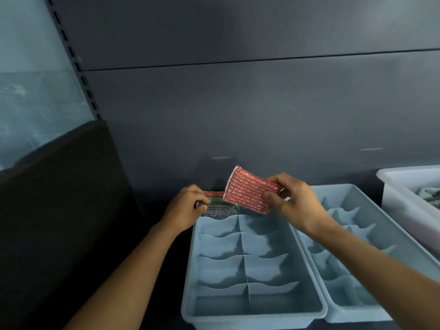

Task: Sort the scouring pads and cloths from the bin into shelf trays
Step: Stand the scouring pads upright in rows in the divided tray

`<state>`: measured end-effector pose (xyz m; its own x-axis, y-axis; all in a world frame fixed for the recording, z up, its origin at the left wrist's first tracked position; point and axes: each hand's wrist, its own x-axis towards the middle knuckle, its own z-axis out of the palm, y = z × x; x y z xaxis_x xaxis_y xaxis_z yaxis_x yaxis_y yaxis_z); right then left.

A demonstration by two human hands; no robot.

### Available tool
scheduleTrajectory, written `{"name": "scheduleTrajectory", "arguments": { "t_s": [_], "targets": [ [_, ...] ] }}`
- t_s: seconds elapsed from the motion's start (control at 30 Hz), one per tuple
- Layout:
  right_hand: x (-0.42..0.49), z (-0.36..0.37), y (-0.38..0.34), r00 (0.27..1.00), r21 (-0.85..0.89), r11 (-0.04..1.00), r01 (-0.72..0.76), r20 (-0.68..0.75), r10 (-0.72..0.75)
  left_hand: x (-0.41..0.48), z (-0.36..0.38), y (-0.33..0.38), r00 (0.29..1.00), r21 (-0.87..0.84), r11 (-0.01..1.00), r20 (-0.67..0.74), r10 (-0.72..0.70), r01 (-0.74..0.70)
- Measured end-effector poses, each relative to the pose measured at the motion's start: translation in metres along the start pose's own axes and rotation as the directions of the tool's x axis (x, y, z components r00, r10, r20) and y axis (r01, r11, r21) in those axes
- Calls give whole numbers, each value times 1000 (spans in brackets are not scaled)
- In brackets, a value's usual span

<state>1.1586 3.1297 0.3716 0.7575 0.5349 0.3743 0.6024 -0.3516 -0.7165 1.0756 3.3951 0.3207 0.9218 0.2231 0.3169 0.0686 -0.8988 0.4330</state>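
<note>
Red scouring pad (247,190) pinched in your right hand (296,202), over the 12 o'clock end of the blue tray (252,321). Your left hand (185,208) grips stacked pads (220,209) in its 11 o'clock compartment.

Only the person's two arms show, each from partway along the forearm down to the fingertips. Both forearms are bare over their whole visible length, lean, and taper evenly to narrow wrists. The left hand (188,208) shows its back, smooth, with a row of rounded knuckles, above a bare wrist. The right hand (295,203) shows its back and the side of a broad thumb, and its wrist is bare too. The fingers (281,181) of both hands are bare, their nails too small to make out. The right forearm is smeared by blur near the lower edge of the view.
</note>
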Motion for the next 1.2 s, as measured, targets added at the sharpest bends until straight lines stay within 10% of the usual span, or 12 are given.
{"name": "scheduleTrajectory", "arguments": {
  "t_s": [0.17, 0.3, 0.77, 1.2],
  "targets": [
    [2, 42, -8, 995, -10, 999, 38, 92, -37, -16, -6, 2, 962, -612, 750, 70, -266, 252],
    [-1, 67, -6, 981, -282, 954, 98, 189, -45, -26, -16, 14, 924, -747, 561, 190, -332, 355],
    [5, 92, -1, 963, -489, 862, 135, 268, 1, -38, 0, 6, 980, -368, 909, 103, -171, 197],
    [-41, -99, 49, 998, -337, 941, 30, 63, -10, 14, 23, 165, 996, -397, 915, -72, 49, -74]
  ]
}}
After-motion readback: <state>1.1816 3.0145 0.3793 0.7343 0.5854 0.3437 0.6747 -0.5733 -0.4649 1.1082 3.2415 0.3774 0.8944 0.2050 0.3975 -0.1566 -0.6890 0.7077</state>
